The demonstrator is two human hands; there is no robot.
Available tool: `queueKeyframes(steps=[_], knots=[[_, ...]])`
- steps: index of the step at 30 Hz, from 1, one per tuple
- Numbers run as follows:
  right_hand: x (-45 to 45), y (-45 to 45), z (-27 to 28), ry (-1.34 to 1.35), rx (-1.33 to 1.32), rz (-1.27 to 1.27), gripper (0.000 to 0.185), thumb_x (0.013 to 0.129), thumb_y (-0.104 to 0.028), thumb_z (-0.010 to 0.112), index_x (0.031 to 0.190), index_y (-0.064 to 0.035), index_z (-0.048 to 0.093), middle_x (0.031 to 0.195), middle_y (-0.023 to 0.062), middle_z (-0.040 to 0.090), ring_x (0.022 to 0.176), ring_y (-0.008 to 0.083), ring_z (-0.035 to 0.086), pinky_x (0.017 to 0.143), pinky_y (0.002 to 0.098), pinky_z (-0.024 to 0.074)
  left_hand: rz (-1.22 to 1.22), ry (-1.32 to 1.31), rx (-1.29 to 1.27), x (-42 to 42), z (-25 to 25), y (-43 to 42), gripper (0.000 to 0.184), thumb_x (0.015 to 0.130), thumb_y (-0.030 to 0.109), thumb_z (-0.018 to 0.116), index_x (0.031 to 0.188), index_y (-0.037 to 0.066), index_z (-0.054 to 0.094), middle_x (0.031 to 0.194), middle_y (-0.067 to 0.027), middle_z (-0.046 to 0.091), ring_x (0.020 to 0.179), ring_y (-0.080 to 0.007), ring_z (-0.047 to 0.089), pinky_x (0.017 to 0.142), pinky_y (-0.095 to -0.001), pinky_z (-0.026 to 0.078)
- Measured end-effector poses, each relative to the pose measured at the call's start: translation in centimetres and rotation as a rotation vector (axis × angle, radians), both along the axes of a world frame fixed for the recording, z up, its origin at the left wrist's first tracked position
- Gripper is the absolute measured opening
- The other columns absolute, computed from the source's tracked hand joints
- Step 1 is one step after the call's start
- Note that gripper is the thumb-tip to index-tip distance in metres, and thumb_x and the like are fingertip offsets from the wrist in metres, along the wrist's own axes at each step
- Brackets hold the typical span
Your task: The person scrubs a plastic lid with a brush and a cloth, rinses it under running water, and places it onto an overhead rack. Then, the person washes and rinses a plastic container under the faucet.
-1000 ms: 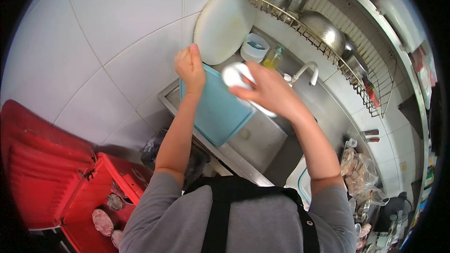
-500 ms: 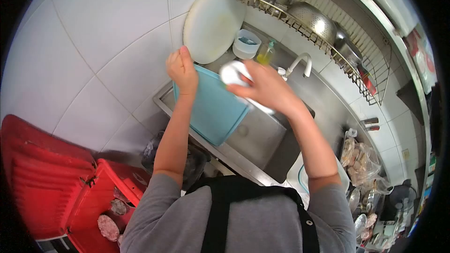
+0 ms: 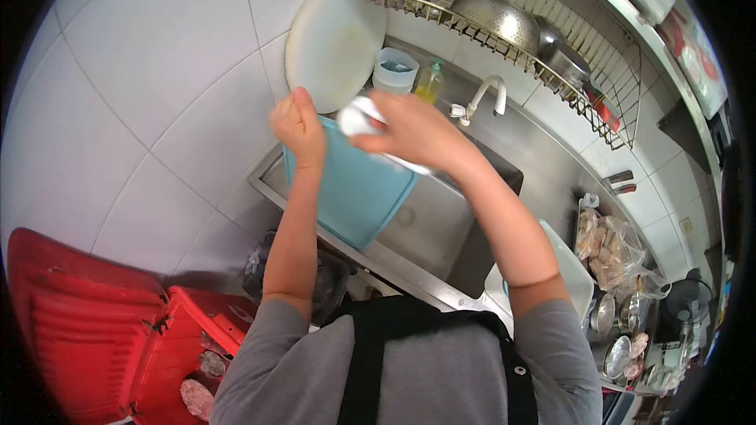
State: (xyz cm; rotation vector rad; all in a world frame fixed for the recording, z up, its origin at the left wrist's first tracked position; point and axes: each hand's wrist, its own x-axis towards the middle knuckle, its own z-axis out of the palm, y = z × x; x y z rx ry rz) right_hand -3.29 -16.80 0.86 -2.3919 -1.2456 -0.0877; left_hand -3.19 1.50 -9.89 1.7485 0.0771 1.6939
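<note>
A flat teal rectangular plastic panel [image 3: 346,193] with a thin rim leans over the left part of the steel sink; whether it is a lid or a board I cannot tell. My left hand [image 3: 299,127] is closed at its upper left corner, thumb pointing up. My right hand [image 3: 409,130] is closed round a white cloth [image 3: 358,116], blurred by motion, over the panel's upper right side. Part of the cloth trails below the fingers along the panel's edge.
Behind the sink [image 3: 429,224] stand a round white board [image 3: 327,47], a white tub [image 3: 395,71], a soap bottle [image 3: 430,83] and a faucet [image 3: 480,98]. A wire rack [image 3: 488,35] holds pots above. A red cooler [image 3: 185,346] stands open at lower left; bagged food [image 3: 610,248] lies right.
The whole view has shifted a little. My right hand with the cloth has moved slightly left over the teal panel, closer to my left hand. The left hand keeps its hold on the corner.
</note>
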Motion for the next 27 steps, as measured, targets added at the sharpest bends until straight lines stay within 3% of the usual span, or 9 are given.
queueKeyframes(steps=[4,8,10,16,20,21,23,27], knots=[[0.3,1.8,0.8,0.038,0.019,0.02,0.053,0.078,-0.048,0.072,0.081,0.0016,0.053,0.07,0.0176,0.059,0.064,0.0312,0.058,0.062,0.0401,0.0446,0.043,0.032,-0.039,0.0,-0.3,0.2,0.043,0.1,0.017,0.044,0.061,0.001,0.052,0.061,-0.0103,0.053,0.059,-0.0274,0.047,0.058,-0.0393,0.034],[-0.4,-4.1,-0.3,0.172,0.006,-0.071,0.053,0.078,-0.046,0.074,0.079,0.001,0.051,0.065,0.0119,0.051,0.06,0.0235,0.048,0.058,0.0366,0.0397,-0.101,0.066,-0.254,-1.2,-0.7,1.8,0.048,0.103,0.028,0.043,0.063,0.002,0.049,0.059,-0.0029,0.046,0.056,-0.0137,0.04,0.055,-0.0319,0.032],[-1.8,-3.8,0.7,0.196,-0.007,-0.082,0.052,0.077,-0.046,0.075,0.078,0.0005,0.051,0.066,0.015,0.052,0.061,0.0259,0.05,0.058,0.0376,0.0402,-0.207,0.19,-0.358,-2.3,0.0,2.0,0.051,0.104,0.031,0.042,0.063,0.003,0.051,0.06,0.0004,0.045,0.058,-0.0097,0.04,0.054,-0.0291,0.032],[-0.8,4.9,1.9,0.075,-0.039,0.069,0.048,0.076,-0.041,0.071,0.082,0.0045,0.057,0.073,0.0213,0.061,0.067,0.0312,0.059,0.064,0.0409,0.047,-0.305,0.03,-0.412,-2.7,1.2,0.8,0.042,0.104,0.031,0.042,0.075,0.004,0.055,0.065,0.0033,0.044,0.061,-0.0074,0.039,0.055,-0.0267,0.033],[0.4,7.6,2.4,0.145,-0.185,0.118,0.049,0.075,-0.041,0.069,0.082,0.0052,0.058,0.073,0.0215,0.062,0.066,0.0311,0.059,0.064,0.0423,0.0472,-0.165,-0.098,-0.412,-1.4,-0.3,1.4,0.037,0.105,0.029,0.041,0.081,0.004,0.057,0.064,0.0009,0.049,0.059,-0.0077,0.042,0.053,-0.0267,0.035],[-0.1,5.9,2.4,0.134,-0.13,0.111,0.048,0.071,-0.042,0.072,0.079,0.0037,0.058,0.07,0.0209,0.062,0.066,0.037,0.062,0.065,0.0431,0.0489,-0.157,-0.059,-0.415,-2.1,-0.2,1.2,0.037,0.105,0.028,0.042,0.081,0.004,0.056,0.063,0.0008,0.048,0.059,-0.008,0.042,0.053,-0.027,0.035],[-0.9,1.0,1.2,0.037,0.026,0.091,0.052,0.073,-0.045,0.072,0.086,0.0025,0.056,0.069,0.0204,0.062,0.063,0.0375,0.061,0.063,0.0426,0.0489,-0.143,0.008,-0.41,-2.7,0.0,0.8,0.037,0.104,0.027,0.043,0.078,0.004,0.056,0.06,0.0008,0.047,0.056,-0.0088,0.041,0.052,-0.0276,0.034],[-3.1,-8.1,-3.3,0.205,0.217,-0.225,0.05,0.075,-0.043,0.077,0.087,-0.0002,0.053,0.068,0.0158,0.061,0.065,0.0278,0.063,0.061,0.0396,0.049,-0.148,0.024,-0.362,-1.3,-1.1,0.3,0.04,0.103,0.024,0.047,0.07,0.004,0.055,0.055,0.0008,0.045,0.051,-0.0097,0.039,0.048,-0.0288,0.031]])
